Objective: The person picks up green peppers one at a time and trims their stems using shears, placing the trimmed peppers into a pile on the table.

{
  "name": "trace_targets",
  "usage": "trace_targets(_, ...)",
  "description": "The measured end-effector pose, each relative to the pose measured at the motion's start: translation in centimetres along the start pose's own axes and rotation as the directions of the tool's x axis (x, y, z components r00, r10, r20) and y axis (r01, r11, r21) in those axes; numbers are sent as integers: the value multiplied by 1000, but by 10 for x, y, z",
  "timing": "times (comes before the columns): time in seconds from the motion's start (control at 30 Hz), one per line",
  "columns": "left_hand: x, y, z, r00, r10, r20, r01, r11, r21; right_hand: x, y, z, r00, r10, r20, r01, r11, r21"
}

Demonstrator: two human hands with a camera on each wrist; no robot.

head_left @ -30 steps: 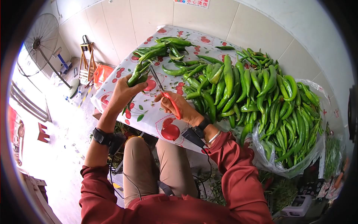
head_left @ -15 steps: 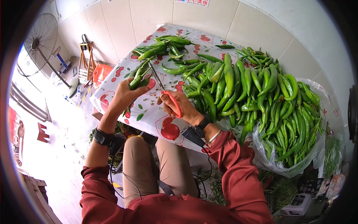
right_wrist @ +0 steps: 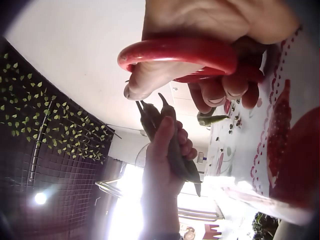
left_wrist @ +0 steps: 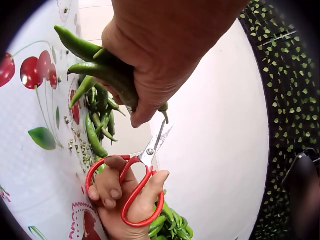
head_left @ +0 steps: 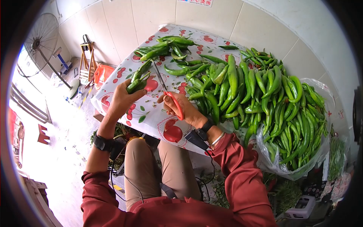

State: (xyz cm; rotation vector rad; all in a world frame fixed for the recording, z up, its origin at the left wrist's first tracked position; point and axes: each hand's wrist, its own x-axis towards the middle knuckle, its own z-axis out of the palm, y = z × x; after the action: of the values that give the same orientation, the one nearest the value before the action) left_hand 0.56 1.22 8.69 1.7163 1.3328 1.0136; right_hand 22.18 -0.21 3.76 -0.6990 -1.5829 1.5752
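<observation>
My left hand [head_left: 121, 99] grips a few long green chili peppers [head_left: 140, 72], their ends reaching up past the thumb and fingers. In the left wrist view, one pepper stem [left_wrist: 165, 114] pokes out below that hand, right at the tips of the scissors. My right hand [head_left: 188, 110] holds these red-handled scissors [head_left: 174, 103], thumb through one loop and fingers in the other. The metal blades [left_wrist: 155, 143] stand slightly apart. From the right wrist view, the held peppers [right_wrist: 172, 145] appear as a bunch with thin stems pointing at the right hand.
A big heap of green peppers [head_left: 261, 89] covers the table's right side, partly inside a clear plastic bag [head_left: 293, 174]. A smaller pile [head_left: 166, 48] lies at the back left. Small stem bits [left_wrist: 75, 142] are scattered over the cherry-print tablecloth [head_left: 145, 125].
The peppers have shifted in my left hand, their exposed ends now bunched differently above the thumb. The right hand and scissors stay almost in the same place.
</observation>
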Motion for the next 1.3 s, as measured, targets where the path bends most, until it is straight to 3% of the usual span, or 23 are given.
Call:
trace_targets(0.67,-4,-1,11,998,46,31,-49,995,84,1,-1,-4,999,48,-12,-48,999,5)
trace_targets(0.87,-3,-4,11,999,17,39,-21,995,96,-1,-4,-3,999,2,-52,-5,998,-62)
trace_targets(0.97,-5,-4,9,1000,2,24,-6,988,152,-3,-1,-3,995,-8,-104,4,999,-42)
trace_targets(1.07,-6,4,10,1000,9,9,-11,981,196,-2,6,-7,999,4,-35,5,972,233)
trace_targets(1.17,-1,-12,7,998,68,5,-68,984,166,-4,3,-3,994,-20,-107,38,985,170)
trace_targets(1.3,-1,-6,4,999,-8,-38,10,998,66,-1,10,-3,989,-60,-135,81,983,162)
